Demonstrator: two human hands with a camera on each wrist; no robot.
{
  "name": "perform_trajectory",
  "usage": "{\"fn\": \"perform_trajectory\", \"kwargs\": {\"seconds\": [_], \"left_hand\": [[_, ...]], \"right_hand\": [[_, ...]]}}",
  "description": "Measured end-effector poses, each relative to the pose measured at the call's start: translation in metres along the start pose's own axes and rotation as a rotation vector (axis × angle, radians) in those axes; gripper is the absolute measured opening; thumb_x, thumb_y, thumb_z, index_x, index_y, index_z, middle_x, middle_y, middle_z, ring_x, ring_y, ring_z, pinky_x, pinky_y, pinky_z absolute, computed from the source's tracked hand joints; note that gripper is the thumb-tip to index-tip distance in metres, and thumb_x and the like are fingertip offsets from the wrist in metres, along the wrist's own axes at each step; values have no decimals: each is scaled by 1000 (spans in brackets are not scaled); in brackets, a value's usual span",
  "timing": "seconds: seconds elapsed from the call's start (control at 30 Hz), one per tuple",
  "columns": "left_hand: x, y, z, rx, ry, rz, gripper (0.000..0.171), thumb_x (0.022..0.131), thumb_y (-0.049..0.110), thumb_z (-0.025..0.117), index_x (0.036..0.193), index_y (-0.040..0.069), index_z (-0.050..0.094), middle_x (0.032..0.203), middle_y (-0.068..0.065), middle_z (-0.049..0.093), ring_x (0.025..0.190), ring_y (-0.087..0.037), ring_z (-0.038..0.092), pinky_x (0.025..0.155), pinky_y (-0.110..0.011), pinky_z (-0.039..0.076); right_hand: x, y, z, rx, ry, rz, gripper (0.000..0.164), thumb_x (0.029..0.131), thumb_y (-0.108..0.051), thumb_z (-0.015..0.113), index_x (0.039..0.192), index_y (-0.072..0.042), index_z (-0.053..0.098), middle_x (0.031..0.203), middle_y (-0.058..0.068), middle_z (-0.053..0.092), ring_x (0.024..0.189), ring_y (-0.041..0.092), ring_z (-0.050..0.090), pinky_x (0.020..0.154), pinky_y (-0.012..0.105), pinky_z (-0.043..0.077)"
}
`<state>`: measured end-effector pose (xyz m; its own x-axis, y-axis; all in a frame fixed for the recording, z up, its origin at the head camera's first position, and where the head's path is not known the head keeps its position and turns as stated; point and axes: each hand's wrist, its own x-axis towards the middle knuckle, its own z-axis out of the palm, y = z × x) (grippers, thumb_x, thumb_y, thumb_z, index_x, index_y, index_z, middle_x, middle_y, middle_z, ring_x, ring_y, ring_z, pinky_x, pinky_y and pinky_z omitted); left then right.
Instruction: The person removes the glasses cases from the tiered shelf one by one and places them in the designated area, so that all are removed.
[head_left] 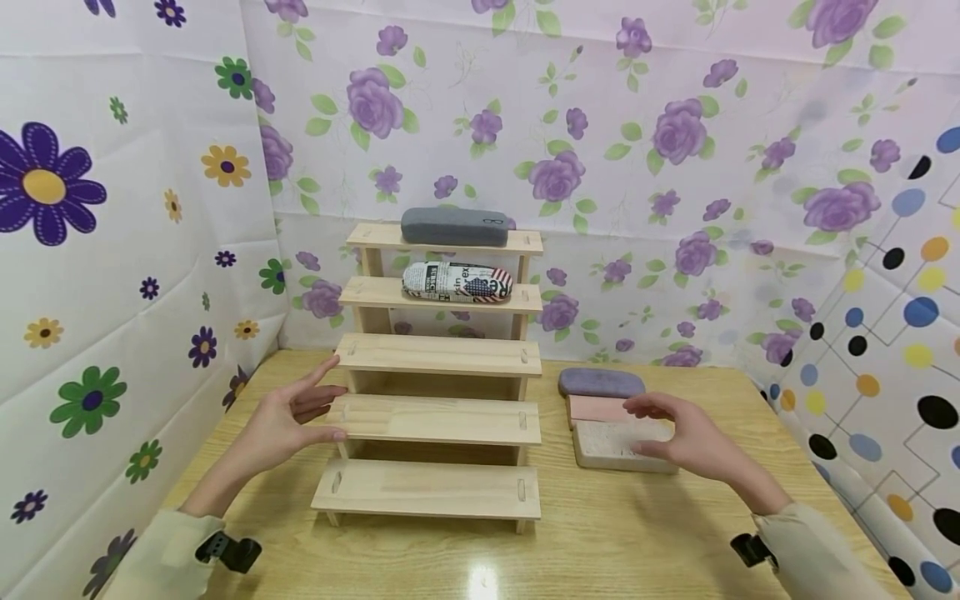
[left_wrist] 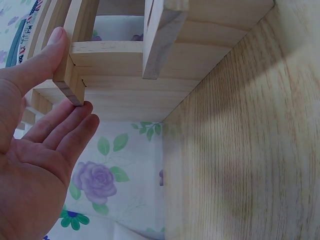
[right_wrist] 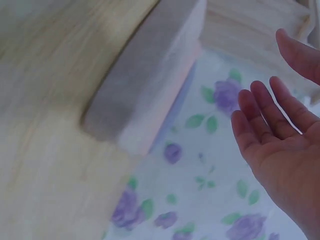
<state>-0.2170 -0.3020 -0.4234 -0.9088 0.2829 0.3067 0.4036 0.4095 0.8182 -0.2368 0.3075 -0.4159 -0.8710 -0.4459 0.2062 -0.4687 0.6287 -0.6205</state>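
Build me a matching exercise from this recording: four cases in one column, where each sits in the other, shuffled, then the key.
1. Rounded newspaper-and-flag-print case
2. Off-white boxy case
3. Slate-grey long case with a small glasses mark
4. Dusty-purple rounded case

A. Front of the row on the light wooden table
B. Second tier from the top of the stepped pale wooden shelf
C. Back of that table row
D. Top tier of that shelf

Pairs: 1-B, 2-A, 3-D, 4-C
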Motion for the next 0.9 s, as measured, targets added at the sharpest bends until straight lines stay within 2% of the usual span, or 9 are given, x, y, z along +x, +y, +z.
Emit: {"fn": "perform_trajectory", "kwargs": {"seconds": [0.3, 0.47, 0.63, 0.8, 0.9], "left_hand": [[0, -1, 0, -8, -2, 8, 106, 82, 11, 92, 168, 28, 32, 141, -22, 64, 130, -37, 60, 104, -26, 54], [0, -2, 0, -5, -1, 10, 106, 82, 12, 92, 168, 27, 32, 141, -22, 64, 130, -38, 60, 104, -26, 53], [-1, -1, -1, -1, 0, 3, 106, 82, 12, 92, 168, 27, 32, 141, -22, 64, 130, -37, 60, 105, -28, 53], [-1, -1, 0, -3, -1, 11, 105, 83, 12, 92, 168, 27, 32, 141, -22, 64, 130, -37, 60, 104, -26, 53], [0, -1, 0, -3, -2, 15, 105, 83, 12, 92, 168, 27, 32, 141, -22, 64, 130, -38, 60, 104, -25, 53]], "right_hand": [[20, -34, 8, -6, 38, -44, 45, 94, -26, 84, 135, -15, 68, 129, 2, 69, 120, 30, 64, 100, 59, 56], [39, -51, 9, 20, 62, -66, 45, 96, -26, 82, 136, -13, 67, 131, 6, 68, 121, 34, 64, 102, 60, 55], [59, -75, 9, 23, 78, -76, 45, 95, -24, 83, 137, -16, 67, 131, 3, 67, 121, 30, 63, 100, 57, 56], [80, -95, 9, 12, 113, -163, 46, 94, -18, 84, 136, -12, 67, 131, 3, 68, 117, 27, 65, 102, 53, 56], [93, -104, 8, 8, 144, -184, 45, 93, -18, 85, 134, -12, 68, 129, 3, 69, 115, 25, 65, 102, 51, 56]]}}
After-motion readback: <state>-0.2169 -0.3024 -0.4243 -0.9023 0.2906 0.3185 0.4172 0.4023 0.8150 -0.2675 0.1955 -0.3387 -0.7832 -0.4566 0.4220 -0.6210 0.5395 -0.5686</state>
